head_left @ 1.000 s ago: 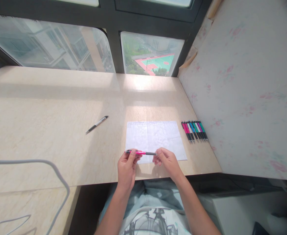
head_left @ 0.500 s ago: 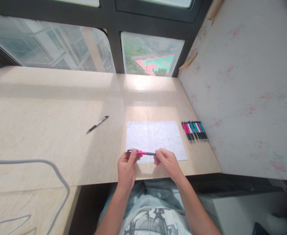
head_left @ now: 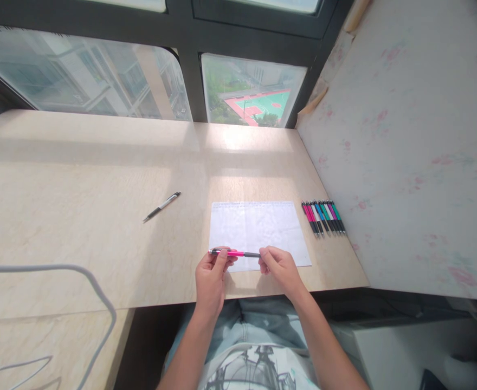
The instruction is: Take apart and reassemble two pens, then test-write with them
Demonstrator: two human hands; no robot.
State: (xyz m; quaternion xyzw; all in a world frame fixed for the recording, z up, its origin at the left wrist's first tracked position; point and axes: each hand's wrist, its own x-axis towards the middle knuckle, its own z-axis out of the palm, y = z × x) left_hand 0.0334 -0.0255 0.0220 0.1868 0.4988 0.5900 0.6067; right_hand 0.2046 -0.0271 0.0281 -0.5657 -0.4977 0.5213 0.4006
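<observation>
A pink ballpoint pen (head_left: 236,253) with a dark grip lies level between my two hands, over the near edge of a white sheet of paper (head_left: 258,227). My left hand (head_left: 212,273) is closed around its clicker end, thumb on the pink barrel. At the other end, the fingertips of my right hand (head_left: 279,268) pinch the tip, which they hide. Faint marks run along the paper's top edge.
Right of the paper, several coloured pens (head_left: 323,218) lie in a row near the flowered wall (head_left: 405,162). A white-and-black pen (head_left: 162,207) rests on the left of the table (head_left: 79,216). A grey cable (head_left: 96,287) loops at lower left.
Both hands and the pink pen have shifted very slightly to the right. The grip on the pen looks the same, and everything else stays in place.
</observation>
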